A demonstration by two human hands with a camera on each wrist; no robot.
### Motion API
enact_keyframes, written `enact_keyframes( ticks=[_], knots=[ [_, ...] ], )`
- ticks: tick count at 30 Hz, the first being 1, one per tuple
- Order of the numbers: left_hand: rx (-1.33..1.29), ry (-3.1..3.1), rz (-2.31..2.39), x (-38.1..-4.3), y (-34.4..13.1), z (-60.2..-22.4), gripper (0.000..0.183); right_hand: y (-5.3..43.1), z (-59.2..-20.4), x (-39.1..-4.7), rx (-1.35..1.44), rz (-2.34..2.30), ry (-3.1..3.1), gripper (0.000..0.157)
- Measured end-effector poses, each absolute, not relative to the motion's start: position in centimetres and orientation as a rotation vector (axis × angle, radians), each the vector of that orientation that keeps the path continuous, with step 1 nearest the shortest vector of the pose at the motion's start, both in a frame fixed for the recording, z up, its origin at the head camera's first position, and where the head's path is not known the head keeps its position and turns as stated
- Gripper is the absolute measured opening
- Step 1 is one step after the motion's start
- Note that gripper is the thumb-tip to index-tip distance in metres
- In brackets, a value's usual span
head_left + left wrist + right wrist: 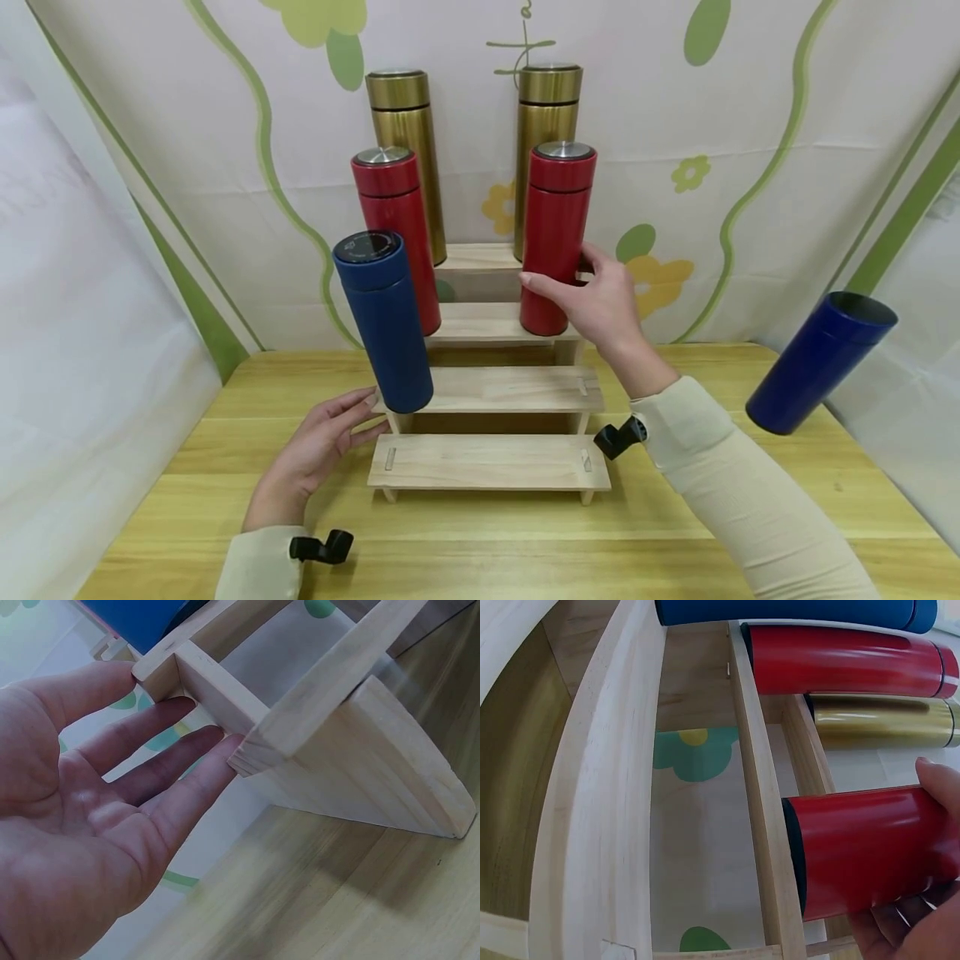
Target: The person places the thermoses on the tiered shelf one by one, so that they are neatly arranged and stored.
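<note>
My right hand [604,302] grips the lower part of a red thermos [558,225], which stands upright at the right end of the rack's third step up. With loosely extended fingers, my left hand [318,442] touches the left side of the stepped wooden rack [487,462], beside a blue thermos [386,333]. That blue thermos stands on the left end of the second step. Behind it is another red thermos [397,225] on the third step. Two gold thermoses, left [408,133] and right [547,125], occupy the top step. In the right wrist view, the held red thermos [870,851] has its base at the step.
On the table's right side [885,508], a dark blue thermos [817,367] stands apart from the rack, its top looking dark. A flower-patterned cloth [487,142] hangs behind the rack. Bare wood shows on the lowest step.
</note>
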State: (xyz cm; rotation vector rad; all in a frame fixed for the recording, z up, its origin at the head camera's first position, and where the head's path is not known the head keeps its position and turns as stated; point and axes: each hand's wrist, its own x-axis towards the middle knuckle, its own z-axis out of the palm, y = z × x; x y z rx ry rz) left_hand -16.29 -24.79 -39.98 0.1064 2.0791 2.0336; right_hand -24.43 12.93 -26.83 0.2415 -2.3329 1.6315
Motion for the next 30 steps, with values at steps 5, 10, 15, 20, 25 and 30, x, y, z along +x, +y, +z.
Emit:
enact_keyframes(
  ticks=[5,10,15,20,25,30],
  knots=[
    [0.111,2.069,2.05,-16.3,-24.8,-39.9,0.065,12.9,-27.0,-24.6,0.262,1.607,-2.332,0.073],
    [0.124,2.066,2.06,-16.2,-24.8,-39.8,0.065,12.9,-27.3,-24.7,0.3,1.577,-2.329,0.07],
    [0.135,2.065,2.061,-16.1,-24.9,-39.8,0.065,12.9,-27.7,-24.6,0.325,1.557,-2.304,0.068],
    [0.11,2.062,2.069,-16.2,-24.9,-39.8,0.064,12.9,-28.4,-24.6,0.317,1.582,-2.273,0.07],
    [0.118,2.062,2.067,-16.2,-24.9,-39.9,0.065,12.7,-28.9,-24.5,0.298,1.61,-2.246,0.071],
    [0.132,2.056,2.071,-16.2,-24.9,-39.9,0.065,12.7,-29.0,-24.4,0.297,1.629,-2.229,0.069]
  ],
)
